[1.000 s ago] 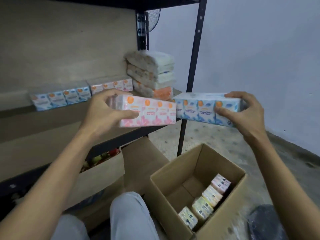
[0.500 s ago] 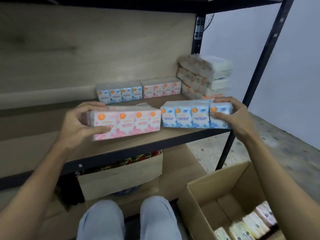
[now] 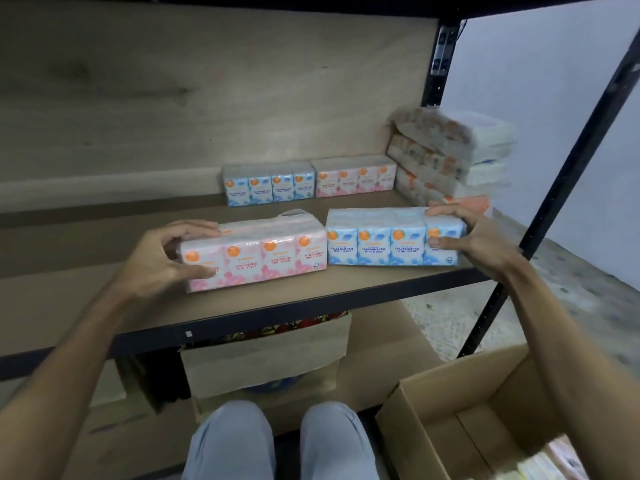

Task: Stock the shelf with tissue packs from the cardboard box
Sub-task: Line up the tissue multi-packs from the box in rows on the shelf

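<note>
Mid-frame, your left hand (image 3: 156, 261) grips the rose-scented tissue pack (image 3: 258, 256), your right hand (image 3: 481, 242) the fragrance-free tissue pack (image 3: 379, 242), both on the shelf (image 3: 104, 296); more packs wait in the cardboard box (image 3: 433, 420), lower right.

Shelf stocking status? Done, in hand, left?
Done: blue pack and pink pack at the shelf back. In hand: left hand on rose-scented pack, right hand on fragrance-free pack, both at the front edge. Left: packs in the cardboard box.
</note>
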Demonstrator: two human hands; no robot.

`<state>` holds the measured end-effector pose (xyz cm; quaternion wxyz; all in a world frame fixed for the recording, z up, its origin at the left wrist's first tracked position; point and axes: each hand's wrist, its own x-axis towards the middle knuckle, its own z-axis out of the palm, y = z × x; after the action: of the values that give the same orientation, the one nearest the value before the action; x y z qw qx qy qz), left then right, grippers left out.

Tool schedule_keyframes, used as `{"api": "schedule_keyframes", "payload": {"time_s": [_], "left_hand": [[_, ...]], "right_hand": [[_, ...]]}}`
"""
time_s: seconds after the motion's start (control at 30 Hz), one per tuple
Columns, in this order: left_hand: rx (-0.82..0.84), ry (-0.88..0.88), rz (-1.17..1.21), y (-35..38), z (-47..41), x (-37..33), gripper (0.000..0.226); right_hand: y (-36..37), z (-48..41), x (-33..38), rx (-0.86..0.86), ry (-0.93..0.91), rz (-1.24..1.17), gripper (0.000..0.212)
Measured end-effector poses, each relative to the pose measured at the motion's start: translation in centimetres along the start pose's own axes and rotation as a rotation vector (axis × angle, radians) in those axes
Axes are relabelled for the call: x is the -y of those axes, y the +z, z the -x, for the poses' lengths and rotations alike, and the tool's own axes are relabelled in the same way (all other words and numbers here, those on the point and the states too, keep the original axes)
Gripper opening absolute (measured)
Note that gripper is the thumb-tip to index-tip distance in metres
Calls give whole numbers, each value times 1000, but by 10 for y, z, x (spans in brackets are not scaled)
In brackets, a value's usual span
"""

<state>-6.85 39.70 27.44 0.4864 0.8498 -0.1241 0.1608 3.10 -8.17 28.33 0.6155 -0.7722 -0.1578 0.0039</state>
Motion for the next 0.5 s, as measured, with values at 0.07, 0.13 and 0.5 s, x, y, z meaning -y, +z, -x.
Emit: {"api": "schedule_keyframes", "payload": {"time_s": [0.07,0.13,0.5], "left_hand": [[1,-28,6,-1,-1,5,57],[-9,-49,-1,-2,-3,8,56],[-54,49,-395,13,-7,-15,69]], "right_hand": [[-1,-6,-2,26,25,21,59],[0,-11,-5,47,47,34,55],[10,-16,12,-48,-76,545,58]]}}
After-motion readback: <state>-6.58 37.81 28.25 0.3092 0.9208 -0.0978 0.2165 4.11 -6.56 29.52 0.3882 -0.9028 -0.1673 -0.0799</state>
